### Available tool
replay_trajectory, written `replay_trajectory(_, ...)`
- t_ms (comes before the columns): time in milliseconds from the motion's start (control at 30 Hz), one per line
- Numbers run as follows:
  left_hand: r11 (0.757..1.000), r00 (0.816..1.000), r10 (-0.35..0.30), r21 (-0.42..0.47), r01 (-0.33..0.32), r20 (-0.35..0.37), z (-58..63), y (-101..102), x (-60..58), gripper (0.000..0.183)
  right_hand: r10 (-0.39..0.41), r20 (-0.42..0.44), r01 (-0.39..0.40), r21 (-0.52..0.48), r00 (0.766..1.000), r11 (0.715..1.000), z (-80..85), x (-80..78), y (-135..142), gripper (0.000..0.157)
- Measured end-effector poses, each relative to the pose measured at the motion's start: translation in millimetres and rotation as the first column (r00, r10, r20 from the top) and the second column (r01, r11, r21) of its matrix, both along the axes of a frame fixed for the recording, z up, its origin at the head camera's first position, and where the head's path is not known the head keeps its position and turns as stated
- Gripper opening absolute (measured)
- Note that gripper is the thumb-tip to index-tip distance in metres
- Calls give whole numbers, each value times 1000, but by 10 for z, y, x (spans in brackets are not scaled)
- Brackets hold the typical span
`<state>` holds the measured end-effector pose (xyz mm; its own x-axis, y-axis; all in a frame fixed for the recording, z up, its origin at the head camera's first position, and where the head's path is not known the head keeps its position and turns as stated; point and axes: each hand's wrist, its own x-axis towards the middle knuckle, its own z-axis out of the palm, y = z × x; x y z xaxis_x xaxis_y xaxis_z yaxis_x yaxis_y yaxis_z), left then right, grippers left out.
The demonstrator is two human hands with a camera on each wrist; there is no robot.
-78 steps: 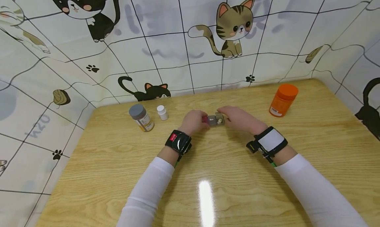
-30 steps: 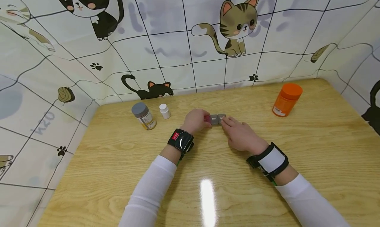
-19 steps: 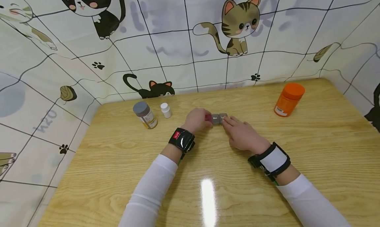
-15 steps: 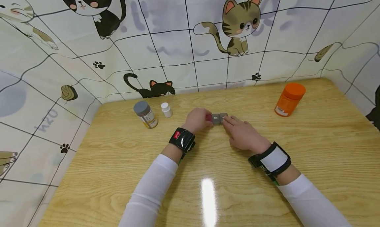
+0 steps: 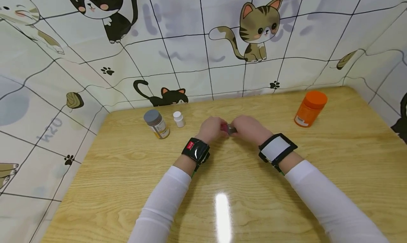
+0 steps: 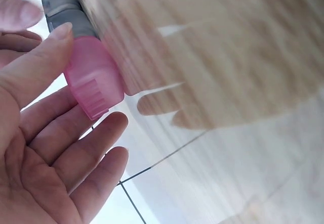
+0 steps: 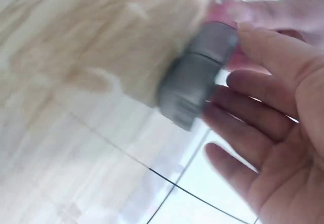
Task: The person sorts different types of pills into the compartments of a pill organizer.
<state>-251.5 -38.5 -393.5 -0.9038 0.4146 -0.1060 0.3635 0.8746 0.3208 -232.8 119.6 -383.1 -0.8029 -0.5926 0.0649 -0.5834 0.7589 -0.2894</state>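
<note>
A small pill organizer [image 5: 231, 129] with a pink end and grey compartments lies on the table between my hands. My left hand [image 5: 211, 129] pinches the pink end between thumb and fingers; the left wrist view shows this pink compartment [image 6: 96, 75] up close, its lid down. On the other side, my right hand [image 5: 251, 128] holds the grey part [image 7: 190, 80], with the thumb on the near side and the fingers behind it. That hand hides most of the grey compartments from the head view. The right wrist view is blurred.
A grey-capped bottle [image 5: 157, 124] and a small white bottle [image 5: 179, 119] stand at the back left of the wooden table [image 5: 152, 200]. An orange jar [image 5: 310, 109] is at the back right. A cat-print sheet [image 5: 190, 52] rises behind.
Earlier, one grey compartment was open with a pill inside; its lid then came down under my right fingers. My right hand has since shifted left and closed round the grey part. The left stays put.
</note>
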Motion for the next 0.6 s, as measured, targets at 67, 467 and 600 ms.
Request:
replay_trajectory(67, 1000, 1000, -5, 1, 5, 0, -10, -7, 1, 41, 17, -12, -16, 26, 1000, 1000, -33, -28, -16, 15)
replay_trajectory(467, 1000, 1000, 5, -8, -5, -3, -12, 22, 8, 40, 28, -135, -26, 17, 990, 1000, -90, 3, -22, 16)
replay_trajectory(600, 1000, 1000, -1, 18, 1, -6, -18, 15, 10, 39, 47, -128, -45, 17, 991, 999, -105, -13, -13, 16)
